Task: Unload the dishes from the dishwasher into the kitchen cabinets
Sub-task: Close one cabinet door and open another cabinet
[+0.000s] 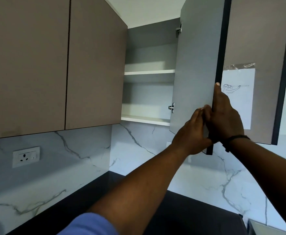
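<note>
An upper corner cabinet (149,92) stands open, with two white shelves that show no dishes. Its grey door (194,68) is swung out toward me. My left hand (192,134) grips the door's lower free edge from the inner side. My right hand (225,116) holds the same edge from the outer side, its thumb lying up along the dark edge strip. No dish is in either hand. The dishwasher is out of view.
Closed taupe cabinets (54,65) run along the left wall. Another open door (257,48) at right carries a taped paper sketch (238,99). Below lie a black counter (181,214), a marble backsplash and a wall socket (26,156).
</note>
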